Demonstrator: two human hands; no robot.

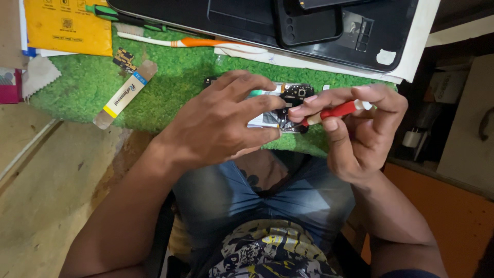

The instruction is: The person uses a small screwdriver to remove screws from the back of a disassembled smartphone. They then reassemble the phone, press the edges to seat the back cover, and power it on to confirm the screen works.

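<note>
Left hand [221, 123]: it lies flat on the opened phone [288, 103], fingers spread and pressing it down on the green mat [175, 77]; the grip is not closed around anything
Right hand [360, 128]: its grip is closed on a red screwdriver [334, 111], held between thumb and fingers, at 3 o'clock from the left hand
Red screwdriver: it is tilted, the tip points to 9 o'clock and meets the dark board of the phone
Opened phone: at the middle of the view, on the near edge of the mat, partly hidden under the left fingers
Flat pry tool [125, 94]: on the mat at 9 o'clock from the hands, well apart
Toothbrush [190, 42]: orange and white, at 12 o'clock, near the far edge of the mat
Black phone case [307, 23]: at 12 o'clock, on a dark flat device [242, 20]
Yellow envelope [67, 25]: at 10 o'clock, on the table [46, 185]
</note>
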